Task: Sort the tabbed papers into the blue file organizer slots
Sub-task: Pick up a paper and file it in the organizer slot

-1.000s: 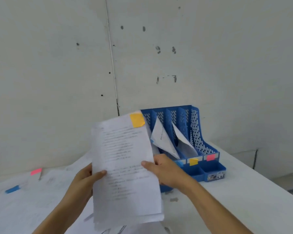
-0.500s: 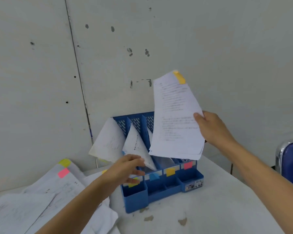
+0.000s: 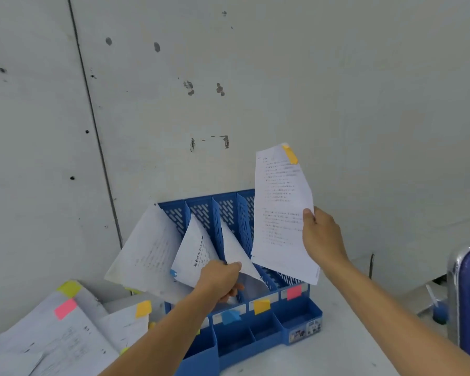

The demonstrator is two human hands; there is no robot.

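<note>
A: Head view: holding what, where?
B: Gripping the orange-tabbed paper (image 3: 280,213) by its edge in the right hand (image 3: 322,240), above the organizer (image 3: 236,340); pinching a filed sheet (image 3: 235,251) with the left hand (image 3: 219,279).
A: Best way in?
B: Keep that sheet aside; lower bottom edge first into the orange-labelled slot (image 3: 261,306).

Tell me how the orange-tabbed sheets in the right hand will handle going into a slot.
Probably light: the right hand holds the orange-tabbed sheets upright by one edge. Likely floppy: filed papers slump sideways in the blue organizer.
</note>
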